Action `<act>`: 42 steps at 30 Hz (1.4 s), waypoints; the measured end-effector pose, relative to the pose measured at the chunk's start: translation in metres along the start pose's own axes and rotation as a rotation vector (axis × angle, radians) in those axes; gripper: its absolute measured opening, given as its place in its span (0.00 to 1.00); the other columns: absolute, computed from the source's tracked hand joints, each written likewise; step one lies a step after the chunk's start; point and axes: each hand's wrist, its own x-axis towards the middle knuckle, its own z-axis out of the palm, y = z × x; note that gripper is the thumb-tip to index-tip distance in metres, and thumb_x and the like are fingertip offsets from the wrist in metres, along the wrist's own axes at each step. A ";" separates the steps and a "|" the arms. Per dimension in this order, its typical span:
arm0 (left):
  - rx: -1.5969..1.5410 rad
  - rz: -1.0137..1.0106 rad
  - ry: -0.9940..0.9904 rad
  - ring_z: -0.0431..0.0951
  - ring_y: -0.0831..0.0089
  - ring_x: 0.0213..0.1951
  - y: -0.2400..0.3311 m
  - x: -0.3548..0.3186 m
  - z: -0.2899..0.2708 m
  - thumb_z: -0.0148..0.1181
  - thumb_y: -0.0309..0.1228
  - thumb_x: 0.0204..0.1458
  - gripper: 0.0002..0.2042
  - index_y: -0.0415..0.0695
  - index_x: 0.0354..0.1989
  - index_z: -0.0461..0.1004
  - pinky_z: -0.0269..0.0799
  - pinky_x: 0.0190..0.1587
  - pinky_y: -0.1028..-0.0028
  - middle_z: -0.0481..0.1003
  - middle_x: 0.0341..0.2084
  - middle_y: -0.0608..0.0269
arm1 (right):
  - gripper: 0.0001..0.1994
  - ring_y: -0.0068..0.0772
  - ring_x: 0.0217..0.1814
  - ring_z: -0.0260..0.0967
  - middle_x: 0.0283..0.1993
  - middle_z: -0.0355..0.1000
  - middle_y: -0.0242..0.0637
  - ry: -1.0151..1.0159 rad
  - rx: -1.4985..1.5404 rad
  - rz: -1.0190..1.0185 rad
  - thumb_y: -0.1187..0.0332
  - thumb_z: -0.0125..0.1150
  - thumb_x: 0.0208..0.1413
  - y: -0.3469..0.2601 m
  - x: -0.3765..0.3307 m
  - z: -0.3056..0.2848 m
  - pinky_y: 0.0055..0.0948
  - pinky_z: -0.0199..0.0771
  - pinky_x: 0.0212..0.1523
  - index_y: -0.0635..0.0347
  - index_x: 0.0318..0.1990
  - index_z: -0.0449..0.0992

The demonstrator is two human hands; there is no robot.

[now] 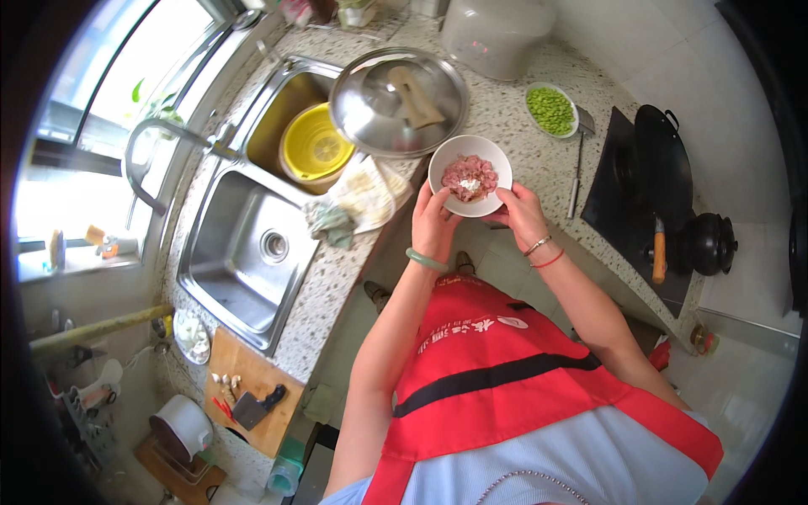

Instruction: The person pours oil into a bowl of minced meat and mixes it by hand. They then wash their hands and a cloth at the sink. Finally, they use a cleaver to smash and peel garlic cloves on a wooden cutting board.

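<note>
A white bowl (454, 154) with pink minced meat and a white dab on top is held over the counter's corner. My left hand (432, 220) cups its lower left rim; a green bangle sits on that wrist. My right hand (519, 210) grips the bowl's lower right rim, with thin red and gold bracelets on the wrist. Just behind the bowl lies a large steel lid (370, 118) with a beige handle.
A double steel sink (210, 278) with a yellow basin (316, 143), a rag (353, 202), a dish of green beans (551, 109), a black wok (665, 156) and dark pot (709, 244) on the hob, a cutting board with cleaver (252, 408).
</note>
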 end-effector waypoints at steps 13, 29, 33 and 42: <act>0.001 0.344 0.179 0.76 0.69 0.44 0.175 -0.151 -0.158 0.48 0.24 0.54 0.18 0.43 0.55 0.63 0.77 0.46 0.65 0.71 0.46 0.58 | 0.22 0.44 0.51 0.65 0.47 0.70 0.39 -0.594 -1.048 -1.162 0.65 0.69 0.40 0.001 -0.068 0.282 0.38 0.67 0.52 0.56 0.47 0.74; -0.130 0.507 0.348 0.75 0.73 0.43 0.244 -0.194 -0.249 0.52 0.28 0.54 0.22 0.43 0.59 0.61 0.77 0.44 0.67 0.73 0.44 0.61 | 0.10 0.47 0.39 0.74 0.36 0.74 0.46 -0.994 -1.023 -0.730 0.68 0.64 0.43 0.015 -0.066 0.441 0.38 0.74 0.42 0.61 0.34 0.79; -0.151 0.506 0.321 0.77 0.69 0.41 0.257 -0.188 -0.251 0.51 0.27 0.54 0.15 0.42 0.51 0.65 0.77 0.46 0.64 0.72 0.41 0.61 | 0.15 0.41 0.44 0.71 0.42 0.73 0.40 -1.193 -1.076 -0.997 0.71 0.63 0.43 0.018 -0.060 0.458 0.34 0.74 0.44 0.56 0.43 0.77; -0.157 0.490 0.310 0.76 0.68 0.43 0.277 -0.177 -0.259 0.50 0.28 0.55 0.19 0.41 0.56 0.62 0.77 0.47 0.63 0.72 0.44 0.59 | 0.04 0.45 0.38 0.71 0.31 0.74 0.39 -0.980 -1.076 -1.003 0.73 0.61 0.43 0.033 -0.045 0.481 0.37 0.72 0.39 0.59 0.30 0.77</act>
